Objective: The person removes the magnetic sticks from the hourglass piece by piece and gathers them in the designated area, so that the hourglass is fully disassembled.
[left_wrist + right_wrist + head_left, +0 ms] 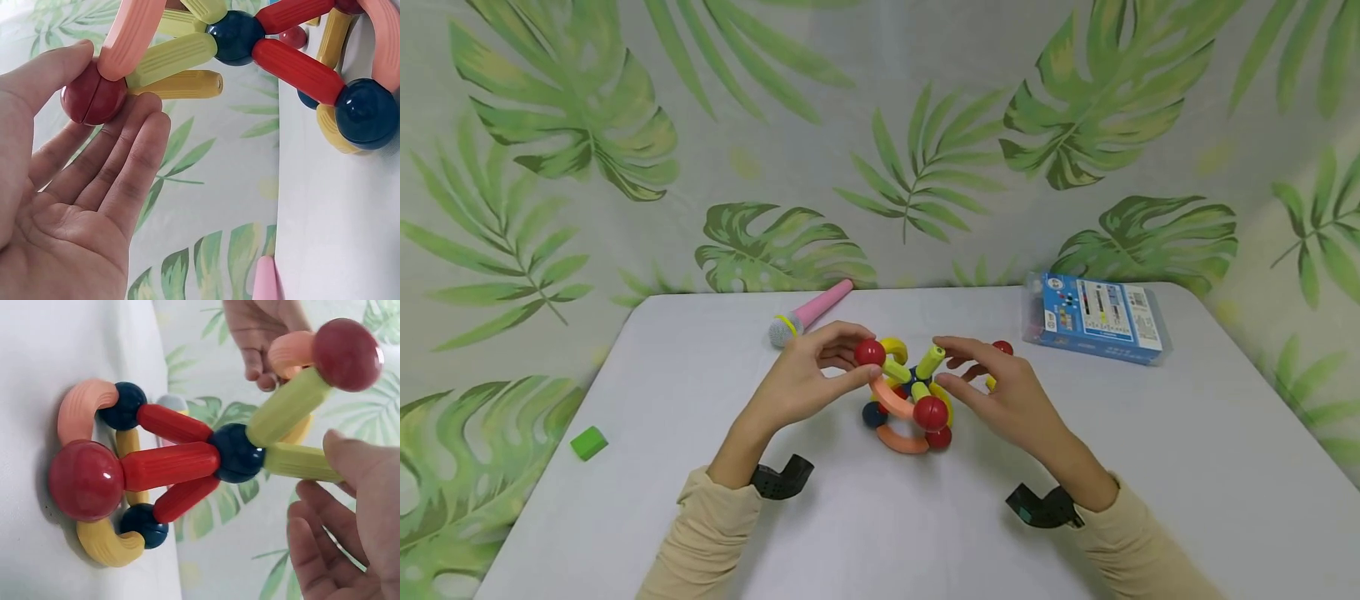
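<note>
A structure of rods and balls stands on the table, with a dark blue ball [237,453] at its centre. Red rods [172,465] run down from it to a ring of curved pieces and balls, while yellow-green rods [290,406] spread upward. My left hand [805,379] holds an upper red ball [94,97] between thumb and fingers; a curved orange piece [132,37] joins that ball. At the other side, my right hand [1000,387] pinches the free end of a yellow-green rod [300,461] with its thumb and a finger. Another red ball [930,412] tops a nearer rod.
A pink toy microphone [808,315] lies behind the left hand. At the back right is a blue box [1093,317]. A green block [589,442] sits near the left edge. Partly hidden behind my right hand is a loose-looking red ball [1002,347].
</note>
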A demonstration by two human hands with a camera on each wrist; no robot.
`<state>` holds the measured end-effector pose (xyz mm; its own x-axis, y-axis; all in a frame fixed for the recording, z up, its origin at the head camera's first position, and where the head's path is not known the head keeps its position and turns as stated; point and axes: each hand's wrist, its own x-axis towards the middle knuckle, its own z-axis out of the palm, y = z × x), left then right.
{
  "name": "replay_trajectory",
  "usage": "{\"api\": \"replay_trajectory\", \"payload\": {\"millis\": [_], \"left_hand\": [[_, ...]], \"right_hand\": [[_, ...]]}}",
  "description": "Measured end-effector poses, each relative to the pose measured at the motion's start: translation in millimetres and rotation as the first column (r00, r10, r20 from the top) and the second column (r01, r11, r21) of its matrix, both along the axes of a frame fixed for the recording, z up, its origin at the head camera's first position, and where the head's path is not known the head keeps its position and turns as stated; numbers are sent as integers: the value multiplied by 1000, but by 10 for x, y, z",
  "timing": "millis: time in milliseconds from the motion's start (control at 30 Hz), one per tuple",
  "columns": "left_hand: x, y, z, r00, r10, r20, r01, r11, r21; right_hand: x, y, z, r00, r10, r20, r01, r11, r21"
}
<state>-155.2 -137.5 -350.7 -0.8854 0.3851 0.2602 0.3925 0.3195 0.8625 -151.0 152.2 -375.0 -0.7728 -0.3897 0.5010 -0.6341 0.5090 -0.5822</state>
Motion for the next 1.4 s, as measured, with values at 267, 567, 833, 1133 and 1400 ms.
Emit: {"api": "replay_trajectory", "payload": {"millis": [267,567,833,1133,1400], "left_hand": [[-7,-14,-12,1000,4,-4,-4,1000,3],[-23,1,-43,1000,-5,-24,5,1000,0],[-17,-15,-23,999,-15,-40,15,1000,10],[3,-49,17,999,-23,-36,23,1000,2],[19,-77,42,999,-28,-32,28,1000,6]], "right_hand": [[-7,-17,-35,997,-81,-15,80,996,-40],[21,157,-94,966,-101,237,132,984,-119],[41,241,-73,920,-96,380,156,979,-130],[69,197,-138,924,-94,370,126,990,-62],[72,93,-163,952,-82,294,88,996,-7]]}}
